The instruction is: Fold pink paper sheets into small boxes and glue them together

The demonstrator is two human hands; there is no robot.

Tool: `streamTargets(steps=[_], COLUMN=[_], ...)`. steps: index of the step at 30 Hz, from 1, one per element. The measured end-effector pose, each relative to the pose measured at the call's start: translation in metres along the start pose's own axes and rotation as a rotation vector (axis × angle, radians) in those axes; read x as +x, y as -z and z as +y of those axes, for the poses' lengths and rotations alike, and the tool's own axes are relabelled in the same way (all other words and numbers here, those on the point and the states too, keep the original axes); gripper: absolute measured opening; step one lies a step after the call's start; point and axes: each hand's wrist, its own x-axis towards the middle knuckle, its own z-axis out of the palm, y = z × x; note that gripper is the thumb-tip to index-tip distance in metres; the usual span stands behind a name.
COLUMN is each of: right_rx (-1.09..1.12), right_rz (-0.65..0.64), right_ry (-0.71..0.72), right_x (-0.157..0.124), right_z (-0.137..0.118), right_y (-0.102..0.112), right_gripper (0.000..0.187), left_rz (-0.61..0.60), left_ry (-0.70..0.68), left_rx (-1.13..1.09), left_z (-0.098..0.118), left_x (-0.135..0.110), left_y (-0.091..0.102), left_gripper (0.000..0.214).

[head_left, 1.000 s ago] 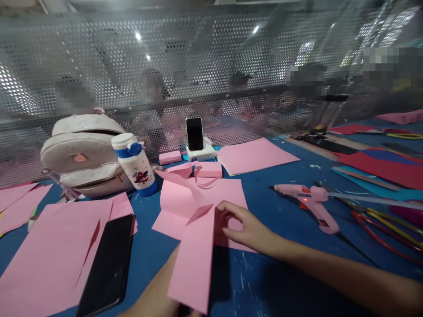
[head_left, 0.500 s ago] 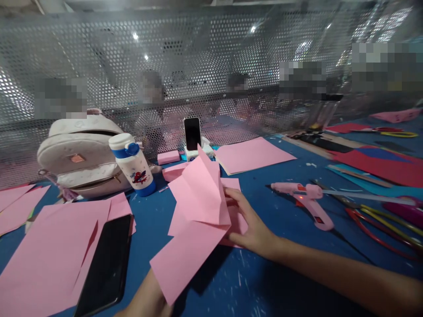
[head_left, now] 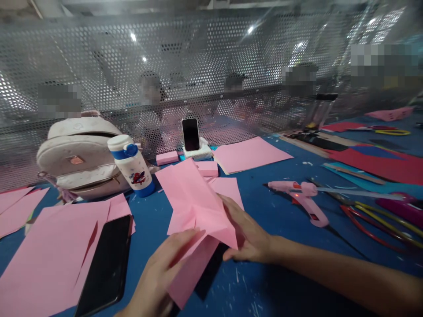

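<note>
A creased pink paper sheet [head_left: 191,198] is held up off the blue table [head_left: 271,273] between both hands. My left hand [head_left: 161,273] grips its lower part from below, fingers and thumb closed on the paper. My right hand [head_left: 247,235] holds the sheet's right side, fingers behind it and thumb at the lower edge. More pink paper [head_left: 228,187] lies flat under the raised sheet.
A black phone [head_left: 105,266] lies on pink sheets [head_left: 49,251] at the left. Behind stand a water bottle [head_left: 130,165], a white backpack [head_left: 76,154] and a propped phone [head_left: 191,134]. A pink glue gun [head_left: 302,196], cables and coloured sheets sit to the right. A perforated metal screen [head_left: 211,66] closes the back.
The pink sheet was folded up off the table and turned. My left hand rose into view gripping its lower part, and my right hand shifted to hold its right side.
</note>
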Motion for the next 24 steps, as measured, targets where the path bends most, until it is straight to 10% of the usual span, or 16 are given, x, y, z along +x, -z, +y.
streamTargets(steps=[8, 16, 24], right_rx=[0.325, 0.329, 0.451], right_rz=[0.139, 0.228, 0.280], right_ry=[-0.431, -0.534, -0.579], right_x=[-0.002, 0.011, 0.008], right_z=[0.007, 0.000, 0.007], right_y=[-0.006, -0.005, -0.008], right_gripper=[0.097, 0.074, 0.094], left_rz=[-0.085, -0.146, -0.111], left_ry=[-0.341, -0.554, -0.562], left_rx=[0.283, 0.309, 0.242], left_z=[-0.009, 0.013, 0.007], left_x=[-0.005, 0.006, 0.001], left_y=[-0.001, 0.007, 0.009], left_gripper=[0.040, 0.026, 0.048])
